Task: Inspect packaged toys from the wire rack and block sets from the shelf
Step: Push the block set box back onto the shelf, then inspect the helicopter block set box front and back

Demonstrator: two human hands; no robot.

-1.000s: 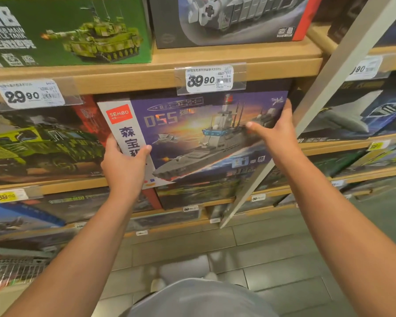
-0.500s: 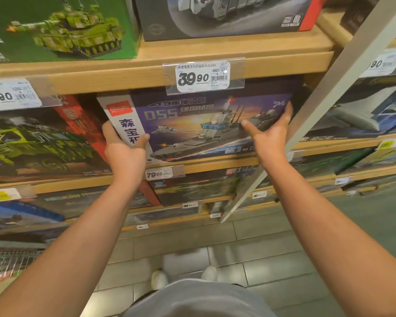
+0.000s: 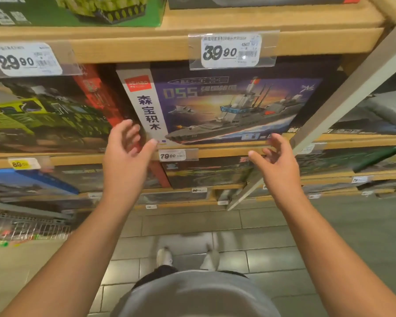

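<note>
We held both arms stretched forward and upward, forearms bare. Our left hand [image 3: 126, 152] was open, fingers loosely spread and slightly curved, thumb pointing right. Our right hand [image 3: 277, 161] was open too, fingers relaxed and parted, gripping nothing, palm turned inward.

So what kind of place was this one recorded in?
Most likely a toy aisle in a shop: wooden shelves stacked with boxed block sets such as the warship box, and price tags clipped along the shelf edges.
</note>
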